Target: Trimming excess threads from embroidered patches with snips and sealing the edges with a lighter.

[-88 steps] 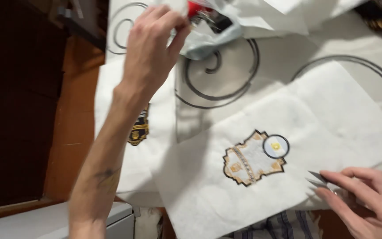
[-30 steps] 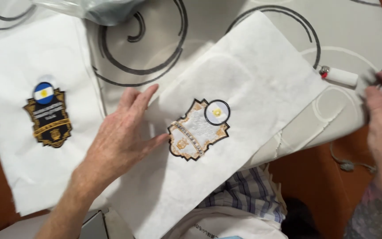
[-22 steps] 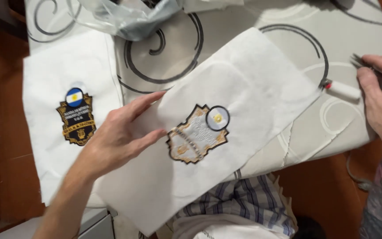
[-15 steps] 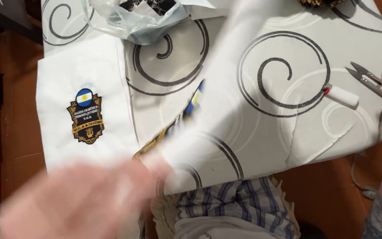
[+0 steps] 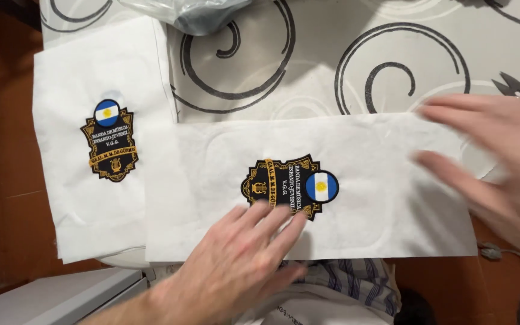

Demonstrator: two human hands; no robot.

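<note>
Underneath everything, the table point(image 5: 332, 54) wears a pale cloth with dark swirls, and two sheets of white backing lie on it. The near sheet point(image 5: 392, 198) runs crosswise, its lower edge hanging just past the table's front; its left end overlaps the far sheet point(image 5: 73, 66), which lies lengthwise at the left. A crumpled clear bag point(image 5: 203, 12) sits at the top edge of view.

The right hand point(image 5: 501, 162) is blurred, spread wide with fingers apart, flat over the right end of the near sheet; it grips nothing, and whether the palm presses the fabric cannot be told. The left hand point(image 5: 236, 259) lies open and flat on the sheet's lower middle, fingers loosely together, fingertips point(image 5: 272, 210) touching the lower edge of the near patch point(image 5: 290, 188), closed on nothing.

That patch, black and gold with a blue-and-white roundel, lies sideways at the sheet's middle. The far patch point(image 5: 109, 144), of the same kind, stands upright on the left sheet. Small snips point(image 5: 516, 89) rest on the cloth just above the right hand.
</note>
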